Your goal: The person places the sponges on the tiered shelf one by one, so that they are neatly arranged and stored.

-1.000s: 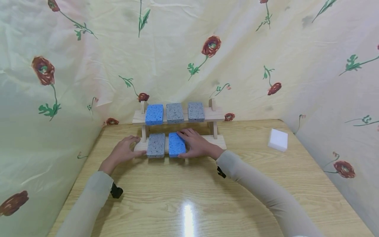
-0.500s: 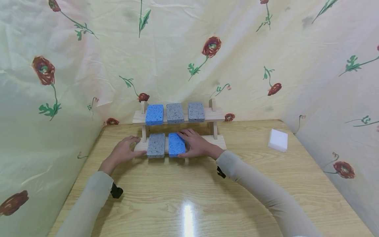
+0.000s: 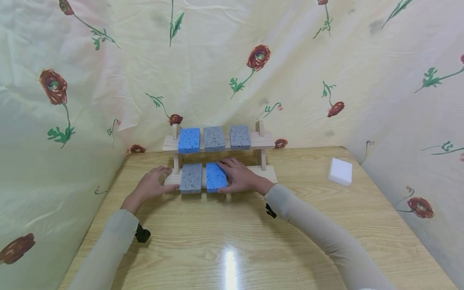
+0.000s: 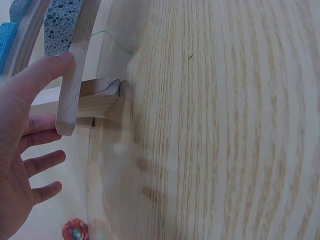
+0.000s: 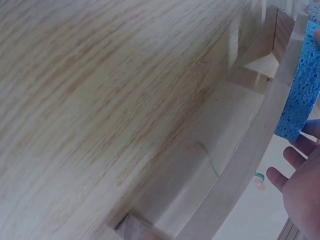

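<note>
In the head view a two-tier wooden rack stands on the table. On its lower board, my right hand grips a blue sponge, thumb at the front edge and fingers at the back. That blue sponge also shows at the upper right of the right wrist view. Just left of it lies a grey speckled sponge. My left hand holds the left end of the lower board; in the left wrist view the thumb and a finger pinch the board across its width, other fingers spread below.
On the upper board sit a blue sponge, a grey sponge and another grey sponge. A white block lies at the table's right. Flowered cloth hangs close behind the rack and along both sides.
</note>
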Available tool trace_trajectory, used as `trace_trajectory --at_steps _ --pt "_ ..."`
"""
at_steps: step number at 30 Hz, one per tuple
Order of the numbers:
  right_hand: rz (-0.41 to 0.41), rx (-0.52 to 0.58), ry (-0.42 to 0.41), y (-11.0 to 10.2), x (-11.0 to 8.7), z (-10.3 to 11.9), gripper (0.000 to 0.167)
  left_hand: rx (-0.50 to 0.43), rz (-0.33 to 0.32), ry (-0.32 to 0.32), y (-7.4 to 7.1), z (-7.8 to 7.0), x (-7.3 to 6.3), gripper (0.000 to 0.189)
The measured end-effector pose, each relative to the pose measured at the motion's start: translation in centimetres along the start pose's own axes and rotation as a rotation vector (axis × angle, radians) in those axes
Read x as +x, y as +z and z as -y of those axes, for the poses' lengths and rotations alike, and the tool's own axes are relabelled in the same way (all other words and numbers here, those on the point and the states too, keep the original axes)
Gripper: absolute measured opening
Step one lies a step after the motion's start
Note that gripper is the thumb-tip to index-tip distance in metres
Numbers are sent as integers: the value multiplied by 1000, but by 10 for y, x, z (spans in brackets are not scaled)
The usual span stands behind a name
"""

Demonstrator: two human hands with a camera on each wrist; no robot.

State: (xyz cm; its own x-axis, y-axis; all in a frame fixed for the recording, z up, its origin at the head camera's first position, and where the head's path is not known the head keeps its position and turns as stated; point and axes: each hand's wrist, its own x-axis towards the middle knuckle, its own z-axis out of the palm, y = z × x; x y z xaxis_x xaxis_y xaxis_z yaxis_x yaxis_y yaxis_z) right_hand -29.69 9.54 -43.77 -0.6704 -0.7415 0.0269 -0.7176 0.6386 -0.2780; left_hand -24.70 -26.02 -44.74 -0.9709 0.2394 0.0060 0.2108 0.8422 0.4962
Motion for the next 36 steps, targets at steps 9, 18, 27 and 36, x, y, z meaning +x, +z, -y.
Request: trace_trajectory --at_steps 9,18,27,36 --pt "19 -3 10 0 0 0 108 10 2 7 0 0 0 85" --pt "17 10 4 -1 -1 2 108 7 -4 10 1 -1 0 84" --pt "36 31 20 -1 -3 1 111 8 2 12 1 0 0 86" --pt "57 37 50 0 -6 -2 115 5 3 9 0 0 0 86"
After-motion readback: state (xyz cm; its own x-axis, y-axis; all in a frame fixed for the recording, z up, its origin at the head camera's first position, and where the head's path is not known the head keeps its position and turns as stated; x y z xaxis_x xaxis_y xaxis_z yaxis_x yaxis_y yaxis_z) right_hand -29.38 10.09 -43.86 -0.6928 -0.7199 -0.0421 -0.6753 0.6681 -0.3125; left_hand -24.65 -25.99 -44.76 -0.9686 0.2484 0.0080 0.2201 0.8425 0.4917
